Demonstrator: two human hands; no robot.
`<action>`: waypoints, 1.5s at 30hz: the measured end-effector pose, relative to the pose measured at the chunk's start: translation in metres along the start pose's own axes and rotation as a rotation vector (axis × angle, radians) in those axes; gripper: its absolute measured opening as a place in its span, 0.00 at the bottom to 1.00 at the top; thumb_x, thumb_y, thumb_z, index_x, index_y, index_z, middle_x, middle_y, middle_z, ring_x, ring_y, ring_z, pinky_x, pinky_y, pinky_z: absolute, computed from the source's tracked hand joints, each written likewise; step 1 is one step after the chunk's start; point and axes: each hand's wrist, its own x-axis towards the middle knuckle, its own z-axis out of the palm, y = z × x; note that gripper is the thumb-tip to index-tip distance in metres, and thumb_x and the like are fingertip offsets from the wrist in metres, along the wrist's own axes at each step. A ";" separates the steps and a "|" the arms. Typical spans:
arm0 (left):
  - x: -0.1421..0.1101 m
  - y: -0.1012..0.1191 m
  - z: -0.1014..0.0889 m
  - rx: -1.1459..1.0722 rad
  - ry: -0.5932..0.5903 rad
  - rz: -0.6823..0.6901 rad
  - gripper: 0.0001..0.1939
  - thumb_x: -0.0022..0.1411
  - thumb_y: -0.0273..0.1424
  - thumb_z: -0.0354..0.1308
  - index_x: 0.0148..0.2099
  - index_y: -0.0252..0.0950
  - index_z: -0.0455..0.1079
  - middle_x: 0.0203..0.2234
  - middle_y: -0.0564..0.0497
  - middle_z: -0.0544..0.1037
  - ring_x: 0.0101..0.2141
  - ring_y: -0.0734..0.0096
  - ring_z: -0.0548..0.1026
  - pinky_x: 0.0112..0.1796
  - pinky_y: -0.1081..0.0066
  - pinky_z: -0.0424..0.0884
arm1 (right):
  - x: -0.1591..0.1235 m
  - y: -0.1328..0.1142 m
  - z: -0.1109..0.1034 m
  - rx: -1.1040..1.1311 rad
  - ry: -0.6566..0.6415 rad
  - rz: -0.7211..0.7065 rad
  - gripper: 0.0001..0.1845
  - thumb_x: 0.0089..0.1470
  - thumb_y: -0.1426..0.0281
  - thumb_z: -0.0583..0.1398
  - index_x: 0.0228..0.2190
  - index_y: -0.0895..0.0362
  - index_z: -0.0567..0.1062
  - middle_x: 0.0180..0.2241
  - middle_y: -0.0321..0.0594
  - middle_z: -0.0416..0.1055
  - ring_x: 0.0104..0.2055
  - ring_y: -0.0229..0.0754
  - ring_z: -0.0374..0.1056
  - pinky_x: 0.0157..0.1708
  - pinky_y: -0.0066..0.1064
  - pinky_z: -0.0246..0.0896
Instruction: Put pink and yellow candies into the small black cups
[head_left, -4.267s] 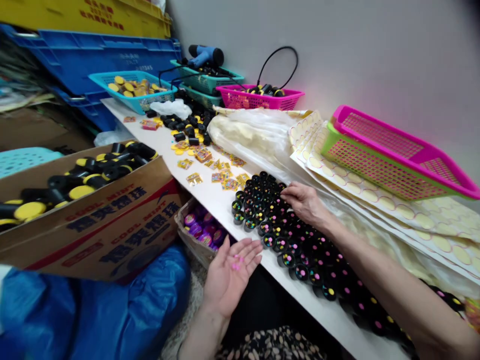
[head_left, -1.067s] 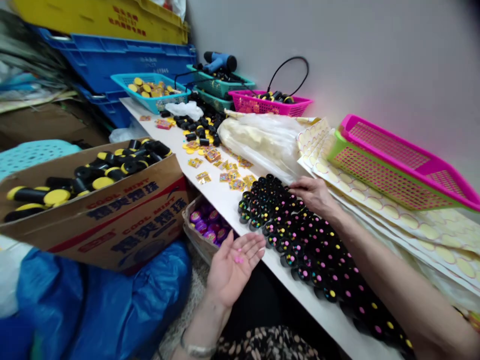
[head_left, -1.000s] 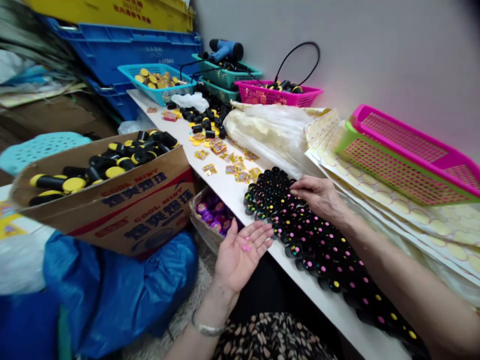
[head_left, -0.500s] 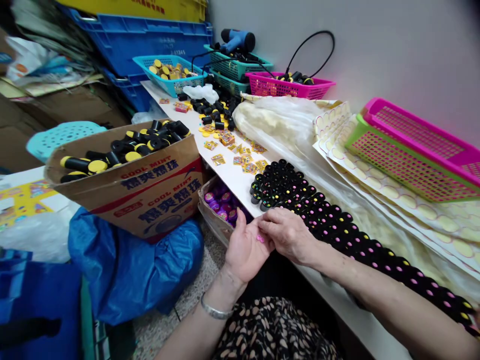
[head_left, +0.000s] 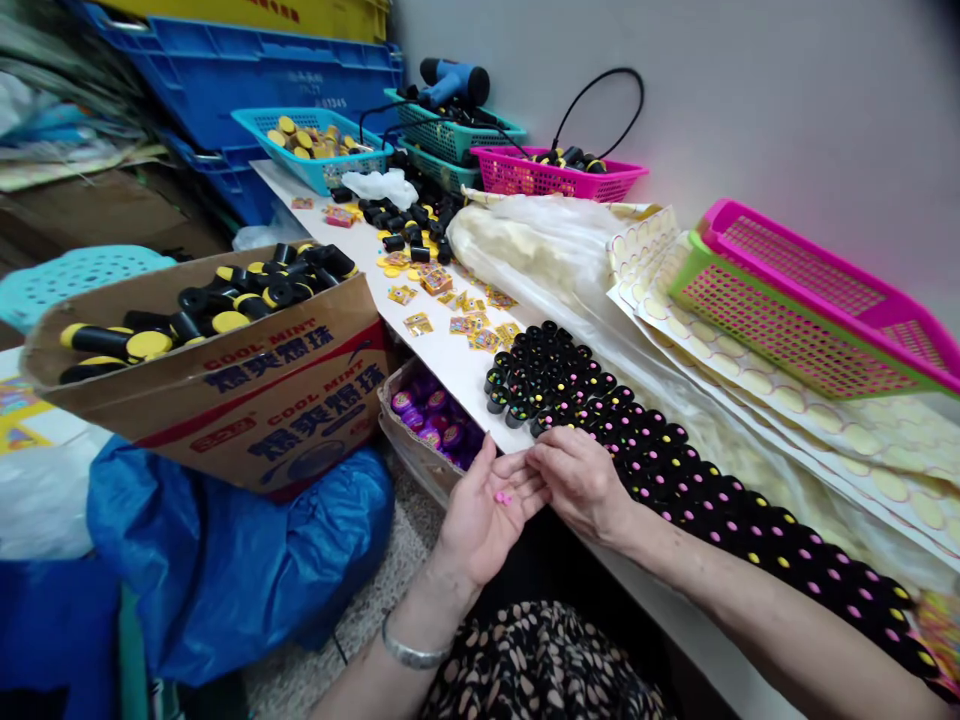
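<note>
My left hand lies palm up at the table's front edge, its fingers fairly straight. It holds a few small pink pieces on the palm. Just above its fingertips my right hand is closed in a pinch; whatever is between the fingertips is hidden. Beyond and to the right of both hands stand black cylindrical cups in packed rows. Pink and yellow dots show in many of them, while those at the left end show small mixed-colour bits inside.
Left of me stands a cardboard box of black-and-yellow tubes, above a blue bag. A smaller box holds purple wrapped balls under the table edge. Small yellow packets lie farther back. A pink-and-green basket rests on sheets at right.
The view has shifted slightly, moving the scene leftward. My right hand's fingertips have drawn back from the left palm toward the left fingertips. The pink pieces remain on the left palm.
</note>
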 end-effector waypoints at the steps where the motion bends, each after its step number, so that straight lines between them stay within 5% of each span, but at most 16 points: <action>1: 0.000 0.000 0.000 0.008 0.010 -0.004 0.24 0.63 0.40 0.42 0.42 0.24 0.69 0.34 0.41 0.74 0.38 0.69 0.70 0.47 0.67 0.61 | 0.001 0.000 0.000 0.079 -0.010 0.054 0.12 0.54 0.76 0.48 0.28 0.57 0.70 0.27 0.39 0.64 0.30 0.36 0.59 0.30 0.29 0.53; 6: -0.001 0.000 -0.003 0.038 0.072 -0.012 0.25 0.61 0.42 0.43 0.41 0.23 0.70 0.34 0.40 0.74 0.36 0.68 0.71 0.46 0.65 0.62 | 0.004 0.003 -0.003 0.343 -0.051 0.186 0.09 0.54 0.75 0.51 0.26 0.57 0.70 0.27 0.36 0.62 0.28 0.34 0.60 0.26 0.25 0.55; 20: -0.002 0.001 -0.005 0.034 0.095 0.002 0.23 0.61 0.40 0.45 0.42 0.23 0.69 0.36 0.40 0.73 0.39 0.67 0.70 0.47 0.64 0.62 | 0.003 0.001 -0.004 0.300 -0.087 0.102 0.09 0.54 0.75 0.52 0.29 0.57 0.72 0.29 0.38 0.63 0.30 0.34 0.61 0.28 0.26 0.58; 29: 0.005 -0.005 -0.016 0.192 0.173 0.119 0.04 0.55 0.23 0.54 0.31 0.29 0.70 0.28 0.48 0.74 0.32 0.74 0.71 0.40 0.69 0.67 | 0.005 -0.004 -0.004 0.360 -0.123 0.087 0.08 0.54 0.74 0.53 0.29 0.57 0.72 0.26 0.37 0.63 0.28 0.33 0.61 0.27 0.25 0.58; 37: 0.010 -0.006 -0.016 0.029 0.171 0.091 0.05 0.53 0.19 0.53 0.30 0.27 0.71 0.27 0.48 0.74 0.30 0.78 0.71 0.39 0.74 0.68 | 0.002 -0.009 -0.003 0.368 -0.017 0.131 0.08 0.54 0.71 0.54 0.32 0.55 0.74 0.28 0.37 0.64 0.29 0.34 0.62 0.27 0.25 0.60; 45: 0.018 -0.011 -0.009 -0.168 0.293 0.078 0.12 0.59 0.17 0.45 0.30 0.25 0.70 0.25 0.48 0.74 0.25 0.83 0.71 0.29 0.83 0.69 | 0.001 -0.016 0.004 0.222 0.106 0.096 0.10 0.54 0.74 0.53 0.34 0.53 0.73 0.30 0.39 0.66 0.33 0.38 0.61 0.32 0.32 0.59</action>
